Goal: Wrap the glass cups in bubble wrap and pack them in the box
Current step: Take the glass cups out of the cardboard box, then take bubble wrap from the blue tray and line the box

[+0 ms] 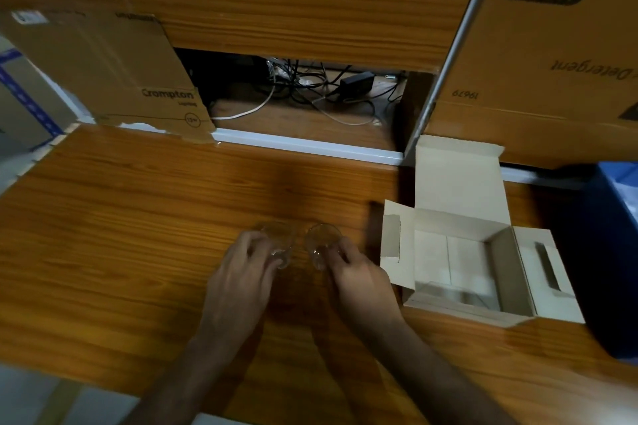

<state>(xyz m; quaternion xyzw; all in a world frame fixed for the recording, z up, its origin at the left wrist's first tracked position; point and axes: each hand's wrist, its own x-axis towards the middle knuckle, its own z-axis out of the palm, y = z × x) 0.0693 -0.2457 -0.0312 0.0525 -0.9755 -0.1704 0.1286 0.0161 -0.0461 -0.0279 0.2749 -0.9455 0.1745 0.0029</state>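
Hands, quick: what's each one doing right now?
Left hand: fingers curled round the left glass cup, holding it.
Right hand: fingers curled round the right glass cup, holding it.

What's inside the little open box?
The box holds pale cardboard dividers and no cups that I can see. Its near wall hides the front of the bottom.

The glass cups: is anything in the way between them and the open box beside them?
Nothing visible is. The left hand and right hand each hold a glass cup on the table. The open box sits to their right across bare wood, its near flap upright.
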